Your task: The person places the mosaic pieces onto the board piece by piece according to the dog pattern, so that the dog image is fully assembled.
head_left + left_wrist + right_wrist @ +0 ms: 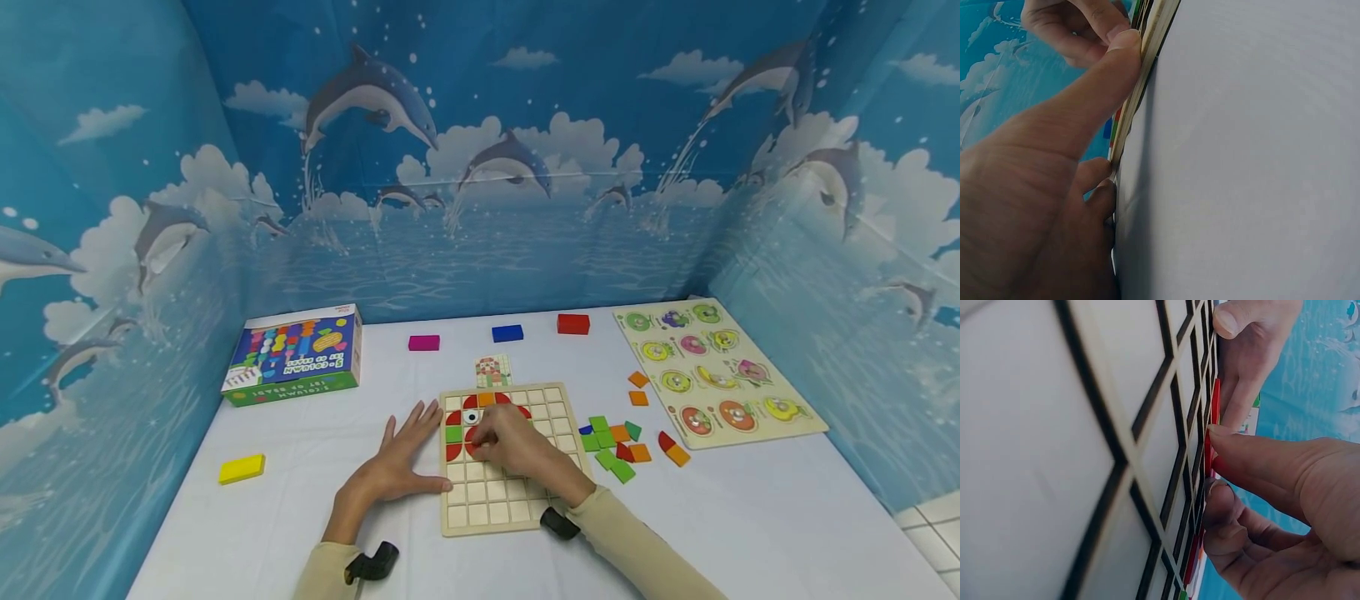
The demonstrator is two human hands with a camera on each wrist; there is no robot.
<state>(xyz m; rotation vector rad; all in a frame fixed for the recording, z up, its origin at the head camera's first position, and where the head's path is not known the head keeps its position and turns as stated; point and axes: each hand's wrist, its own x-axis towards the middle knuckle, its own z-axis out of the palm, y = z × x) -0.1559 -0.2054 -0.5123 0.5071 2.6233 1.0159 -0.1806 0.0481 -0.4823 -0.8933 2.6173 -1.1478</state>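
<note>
White counter (pixel 300 500), dolphin backdrop | left hand (pixel 401 462) flat, fingers straight, steadying wooden grid board (pixel 480 512) edge | right hand (pixel 517 446) fingers pinching red piece (pixel 1209 450) on board | loose tiles (pixel 618 446) right of fingers

Two hands, left hand (pixel 401 467) and right hand (pixel 517 446), one grid board (pixel 487 504), one fruit puzzle (pixel 716 371), one toy box (pixel 296 354), four loose blocks: yellow block (pixel 242 468), magenta block (pixel 423 342), blue block (pixel 507 333), red block (pixel 573 324).
</note>
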